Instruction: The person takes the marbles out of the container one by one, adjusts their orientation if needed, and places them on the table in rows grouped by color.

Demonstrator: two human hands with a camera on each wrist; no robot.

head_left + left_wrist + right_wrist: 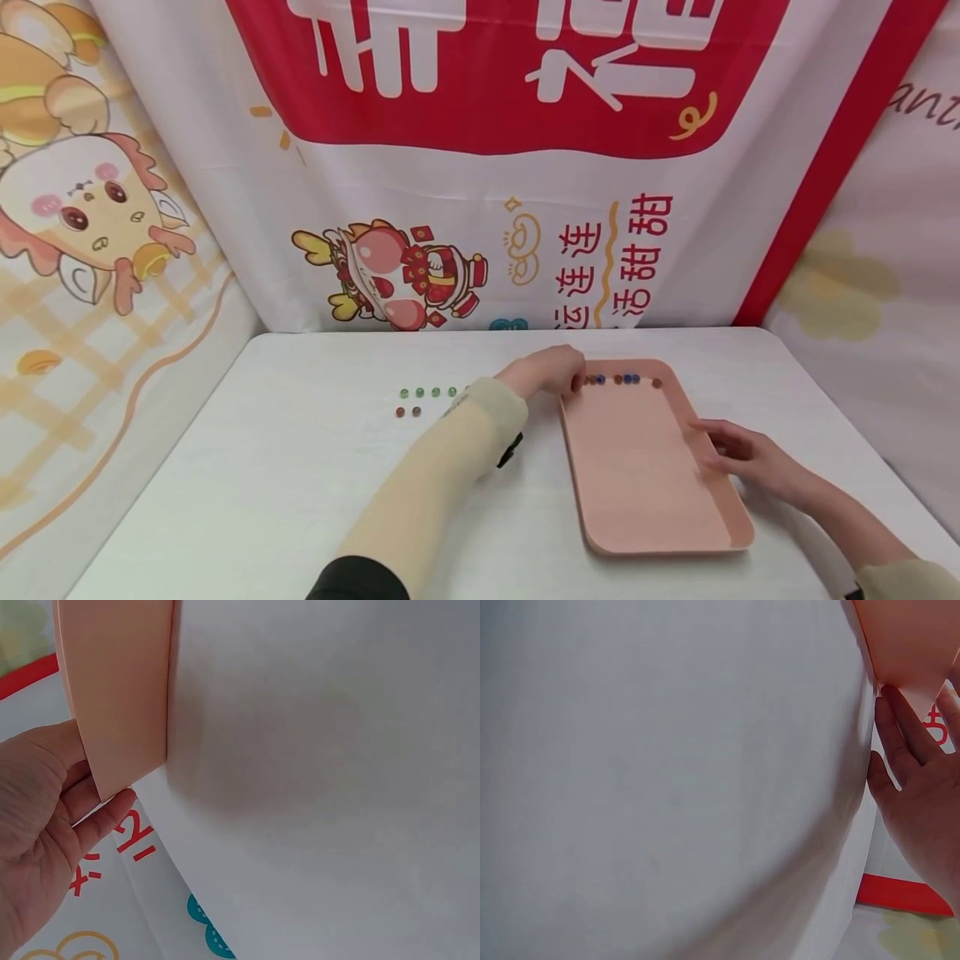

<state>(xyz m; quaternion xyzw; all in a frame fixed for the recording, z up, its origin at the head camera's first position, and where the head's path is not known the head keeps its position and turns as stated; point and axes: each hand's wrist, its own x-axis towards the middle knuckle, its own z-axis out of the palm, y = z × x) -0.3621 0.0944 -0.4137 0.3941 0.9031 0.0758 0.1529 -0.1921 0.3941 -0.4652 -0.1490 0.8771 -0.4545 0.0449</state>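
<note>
A pink rectangular tray lies on the white table, with several brown and blue glass marbles lined along its far end. My left hand reaches to the tray's far left corner, fingers bent down beside the marbles. In the left wrist view the tray wall hides its fingertips; whether they pinch a marble, I cannot tell. At the tray's right side, my right hand holds the rim, thumb and forefinger over it. Its other fingers lie along the outside wall in the right wrist view.
Left of the tray, several green marbles form a row on the table, partly covered by the left sleeve. Two reddish-brown marbles sit in front of them. Printed cloth hangs behind the table and at both sides.
</note>
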